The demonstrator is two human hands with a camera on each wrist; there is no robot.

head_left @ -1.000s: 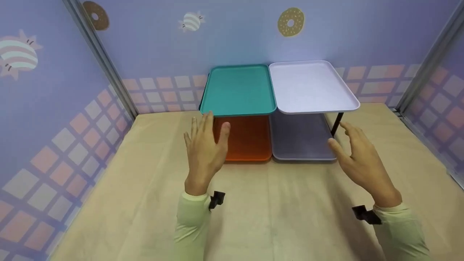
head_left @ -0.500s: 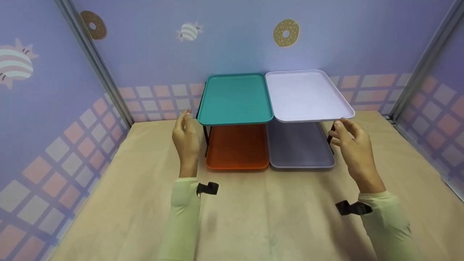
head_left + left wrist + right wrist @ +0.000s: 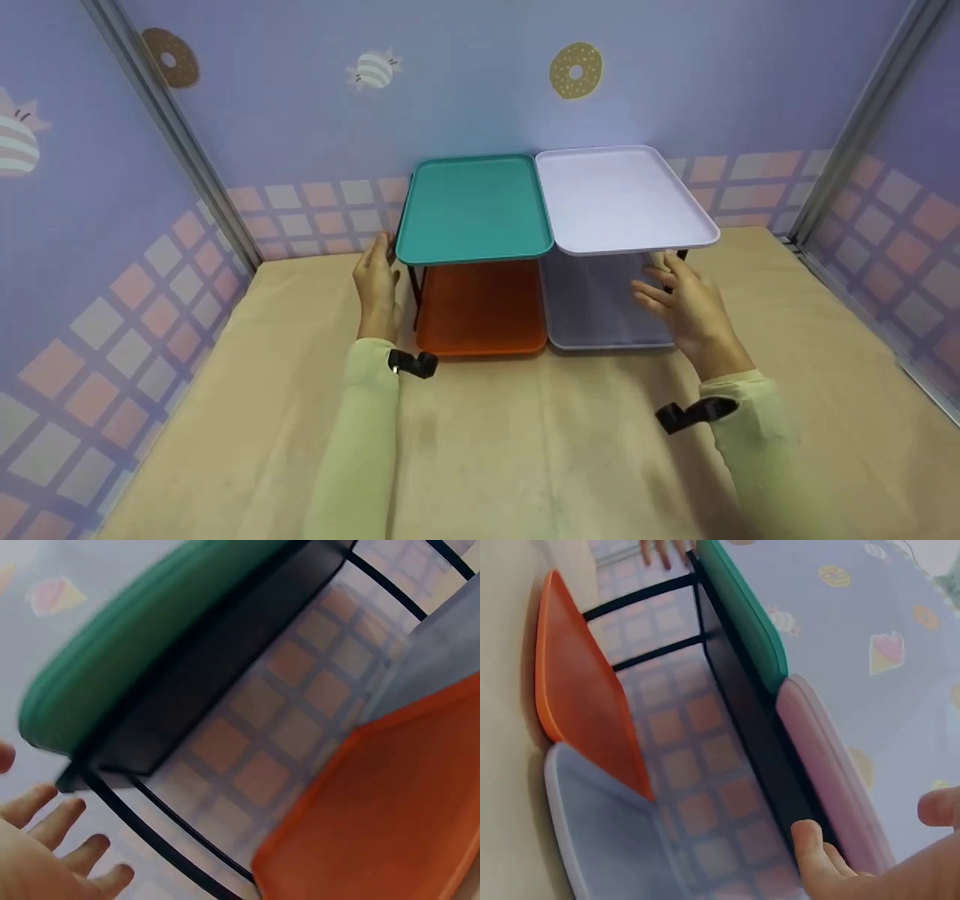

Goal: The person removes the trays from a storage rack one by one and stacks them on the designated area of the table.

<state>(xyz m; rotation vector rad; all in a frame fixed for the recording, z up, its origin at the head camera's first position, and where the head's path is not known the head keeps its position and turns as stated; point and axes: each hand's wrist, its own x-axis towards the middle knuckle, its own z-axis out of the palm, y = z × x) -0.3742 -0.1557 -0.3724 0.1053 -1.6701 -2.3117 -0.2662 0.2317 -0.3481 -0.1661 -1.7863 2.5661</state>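
A teal tray (image 3: 474,210) and a pale lilac tray (image 3: 626,199) lie side by side on top of a black shelf rack (image 3: 142,825). Below it, an orange tray (image 3: 482,307) and a grey tray (image 3: 604,307) rest on the table. My left hand (image 3: 377,289) stands at the rack's left side, fingers loosely spread near its black corner under the teal tray. Around the lilac tray's front right corner, my right hand (image 3: 694,311) reaches with its fingers under the shelf edge; its thumb stays apart from the tray in the right wrist view.
A beige cloth (image 3: 480,442) covers the table. Directly behind the rack rises a purple patterned wall (image 3: 465,90), with side walls at left and right joined by metal posts (image 3: 172,135). A black wrist mount (image 3: 412,364) sits on each sleeve.
My left hand has moved from in front of the teal tray to the rack's left side. The right hand has come inward, its fingers now under the shelf's front right edge.
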